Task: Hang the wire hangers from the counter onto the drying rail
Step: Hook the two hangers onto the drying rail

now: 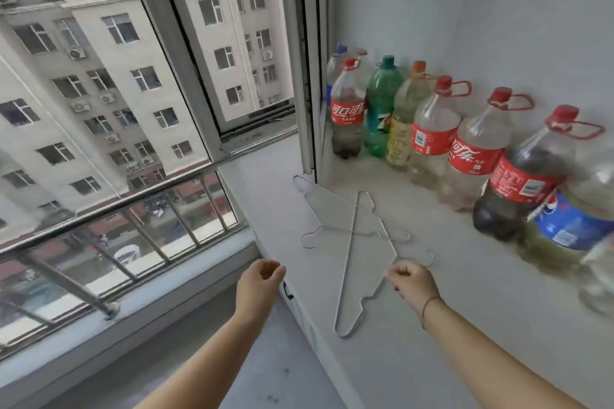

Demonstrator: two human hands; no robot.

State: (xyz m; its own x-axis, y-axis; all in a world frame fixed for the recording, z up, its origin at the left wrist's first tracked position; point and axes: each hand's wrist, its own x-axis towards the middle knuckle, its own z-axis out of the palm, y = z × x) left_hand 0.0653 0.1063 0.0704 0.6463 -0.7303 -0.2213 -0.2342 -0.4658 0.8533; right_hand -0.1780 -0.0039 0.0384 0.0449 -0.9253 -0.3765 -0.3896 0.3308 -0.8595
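Two thin silver wire hangers (357, 236) lie crossed on the white tabletop (448, 292) beside a row of plastic drink bottles (432, 129). The right hand (410, 280) pinches the nearer hanger below its hook; the left hand (260, 276) hovers loosely curled, empty, off the tabletop's edge.

Two thin silvery wire hangers lie flat on the white bench (432, 325), crossing each other. The far hanger (327, 197) points its hook (307, 240) toward the window. The near hanger (350, 271) stretches lengthwise along the bench edge, its hook (429, 258) just beside the right hand (410, 280).
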